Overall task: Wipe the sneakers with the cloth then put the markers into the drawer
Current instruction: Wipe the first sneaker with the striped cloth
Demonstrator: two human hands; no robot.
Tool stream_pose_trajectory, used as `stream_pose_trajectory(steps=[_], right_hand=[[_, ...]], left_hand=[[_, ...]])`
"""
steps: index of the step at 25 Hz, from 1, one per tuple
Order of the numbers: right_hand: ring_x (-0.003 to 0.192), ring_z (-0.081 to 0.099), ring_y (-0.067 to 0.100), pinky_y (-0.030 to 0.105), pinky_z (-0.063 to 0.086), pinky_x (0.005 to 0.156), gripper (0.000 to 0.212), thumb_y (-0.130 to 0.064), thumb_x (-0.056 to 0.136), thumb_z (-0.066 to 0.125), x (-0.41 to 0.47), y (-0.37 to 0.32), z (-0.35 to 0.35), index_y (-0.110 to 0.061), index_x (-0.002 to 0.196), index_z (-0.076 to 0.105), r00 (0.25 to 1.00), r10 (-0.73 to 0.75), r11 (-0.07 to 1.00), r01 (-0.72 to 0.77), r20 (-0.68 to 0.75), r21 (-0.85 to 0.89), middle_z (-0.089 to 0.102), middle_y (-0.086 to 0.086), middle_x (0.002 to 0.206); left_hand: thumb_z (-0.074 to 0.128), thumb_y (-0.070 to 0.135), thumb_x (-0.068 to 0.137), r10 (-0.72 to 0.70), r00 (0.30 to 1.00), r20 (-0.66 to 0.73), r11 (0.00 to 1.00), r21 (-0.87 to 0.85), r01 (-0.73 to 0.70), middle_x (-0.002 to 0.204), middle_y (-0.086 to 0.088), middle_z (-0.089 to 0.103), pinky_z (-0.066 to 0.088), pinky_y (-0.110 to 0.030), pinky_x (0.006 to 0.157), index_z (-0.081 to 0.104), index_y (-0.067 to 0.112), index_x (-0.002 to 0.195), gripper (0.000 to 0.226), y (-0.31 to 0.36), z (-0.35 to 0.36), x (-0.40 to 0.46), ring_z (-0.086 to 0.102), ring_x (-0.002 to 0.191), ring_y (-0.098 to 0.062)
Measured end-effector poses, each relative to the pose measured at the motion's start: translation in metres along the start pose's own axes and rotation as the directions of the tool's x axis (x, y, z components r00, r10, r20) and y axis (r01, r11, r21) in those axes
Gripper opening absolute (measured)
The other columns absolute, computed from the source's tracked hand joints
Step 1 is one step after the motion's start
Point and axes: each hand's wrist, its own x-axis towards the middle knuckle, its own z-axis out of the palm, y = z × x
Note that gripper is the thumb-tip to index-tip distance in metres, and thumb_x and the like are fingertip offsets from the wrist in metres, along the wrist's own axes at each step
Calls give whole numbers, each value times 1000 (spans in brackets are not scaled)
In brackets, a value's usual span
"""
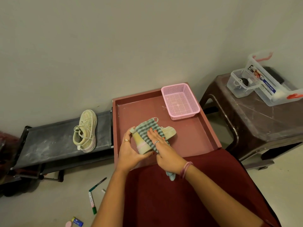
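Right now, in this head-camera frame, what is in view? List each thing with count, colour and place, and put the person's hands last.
Worn cream sneaker: one, in the red drawer, under the cloth.
Second cream sneaker: one, on the dusty black rack.
Striped green-grey cloth: one, draped over the held sneaker.
Red-brown open drawer: one, centre.
Pink mesh plastic basket: one, drawer's far right corner.
Green marker pens: two, on the floor, lower left.
Black low rack: one, left of the drawer.
Brown plastic stool: one, right.
Clear plastic boxes: two, on the stool.
Left hand: holds the sneaker's heel.
Right hand: pressed flat on the cloth.
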Motion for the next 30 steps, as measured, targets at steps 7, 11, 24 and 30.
stream_pose_trajectory(steps=[7,11,24,30], right_hand=[[146,-12,11,25,-7,115,89,14,80,38,13,27,-6,-15,151,-6,998,52,981,-48,19,-188,-12,-3,158],[146,-11,17,37,1,120,90,15,78,39,23,65,-15,-12,151,-5,972,236,943,-232,-12,-241,-11,3,159],[145,-13,15,32,-2,120,92,9,81,48,15,57,-1,-12,150,-9,979,199,951,-202,-38,-234,-14,3,158],[145,-18,24,37,-3,120,85,13,81,38,13,43,-10,-4,148,-12,935,355,933,-353,9,-75,-21,13,156]], left_hand=[[91,38,48,-47,999,22,984,176,43,132,15,32,30,-18,98,23,23,147,121,11,2,2,36,117,3],[91,36,48,-20,999,24,972,236,14,130,14,37,29,-13,96,31,21,141,112,8,3,-12,37,115,3],[92,30,47,-23,1000,-4,986,164,23,129,12,40,28,-7,95,36,22,138,107,8,9,-16,39,114,6],[91,29,47,-1,1000,5,987,160,1,128,13,40,25,5,86,36,24,138,107,20,14,-16,41,113,4]])
